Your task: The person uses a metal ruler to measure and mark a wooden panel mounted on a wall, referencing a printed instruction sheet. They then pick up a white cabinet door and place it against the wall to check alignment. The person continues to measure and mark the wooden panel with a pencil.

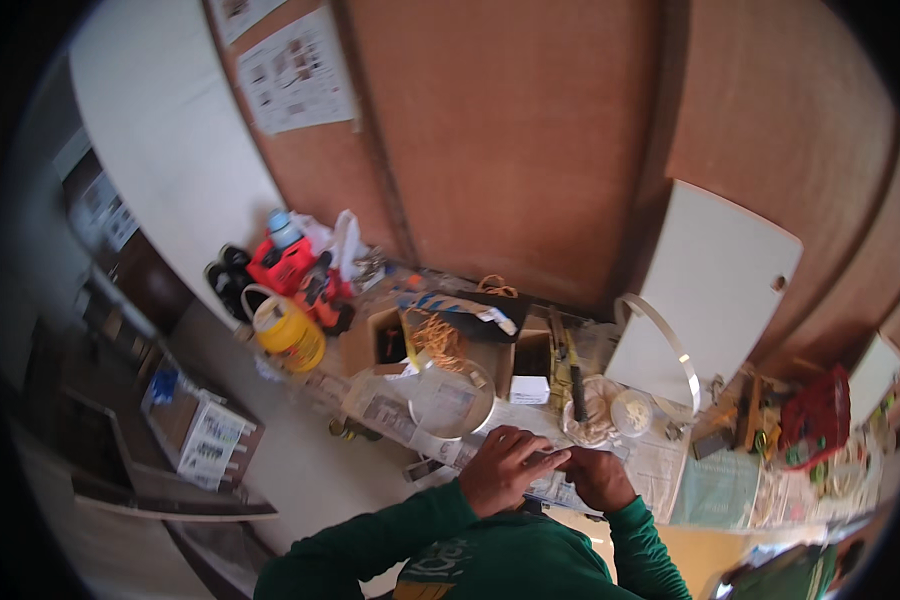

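My left hand [505,467] and my right hand [600,478] meet in front of my chest, over the near edge of the workbench. The fingers of both are bent and pinched together at one spot. Whatever lies between them is too small or hidden to make out. Just beyond my left hand, a thin pale hoop [491,405] stands on the newspaper [388,408]. A tub with whitish contents [631,412] sits beyond my right hand, beside a crumpled beige cloth [592,425]. To its right, a shiny curved strip [677,350] arches upward.
Boxes [360,345], orange twine [438,338] and a dark-handled tool [576,385] lie along the bench. A yellow bucket [295,335] and a red drill [320,295] are at left. A white panel [710,270] leans at right near a red basket [815,418]. Another person's green sleeve [795,575] shows lower right.
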Available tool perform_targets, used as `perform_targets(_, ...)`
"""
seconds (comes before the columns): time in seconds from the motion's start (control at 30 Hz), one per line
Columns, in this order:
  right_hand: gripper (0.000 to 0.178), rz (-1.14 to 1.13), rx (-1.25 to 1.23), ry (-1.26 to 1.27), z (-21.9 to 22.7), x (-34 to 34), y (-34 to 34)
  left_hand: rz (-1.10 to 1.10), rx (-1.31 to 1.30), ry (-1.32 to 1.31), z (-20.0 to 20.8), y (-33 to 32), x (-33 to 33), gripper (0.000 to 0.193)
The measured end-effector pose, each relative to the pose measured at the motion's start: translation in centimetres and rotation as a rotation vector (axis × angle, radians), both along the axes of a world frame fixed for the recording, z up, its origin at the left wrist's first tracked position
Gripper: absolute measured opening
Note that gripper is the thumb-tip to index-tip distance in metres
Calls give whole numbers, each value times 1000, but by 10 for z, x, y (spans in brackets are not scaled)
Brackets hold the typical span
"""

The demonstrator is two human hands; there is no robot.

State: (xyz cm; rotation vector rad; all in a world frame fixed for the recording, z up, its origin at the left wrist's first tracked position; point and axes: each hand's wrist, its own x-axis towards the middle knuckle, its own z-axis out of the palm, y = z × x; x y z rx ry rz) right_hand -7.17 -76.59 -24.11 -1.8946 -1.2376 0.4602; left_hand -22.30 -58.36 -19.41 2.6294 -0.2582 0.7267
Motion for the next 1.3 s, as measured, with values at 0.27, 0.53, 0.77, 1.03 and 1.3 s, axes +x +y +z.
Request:
perform_targets(0.27, 24, -27, 170, 363, 13, 30, 16, 540, -550, -234, 64, 66, -7, 10)
perform_targets(0.53, 16, -132, 207, 787, 52, 37, 79, 570, -758, -498, 103, 159, 10, 16)
perform_targets(0.77, 15, -146, 205, 759, 77, 19, 164, 491, -612, -486, 115, 300, 31, 22)
perform_targets(1.03, 30, -276, 387, 960, 81, -27, 293, -47, -111, -164, 61, 295, 24, 57)
perform_targets(1.3, 28, -269, 312, 1042, 88, -44, 365, -156, -154, -410, 30, 342, 8, 32)
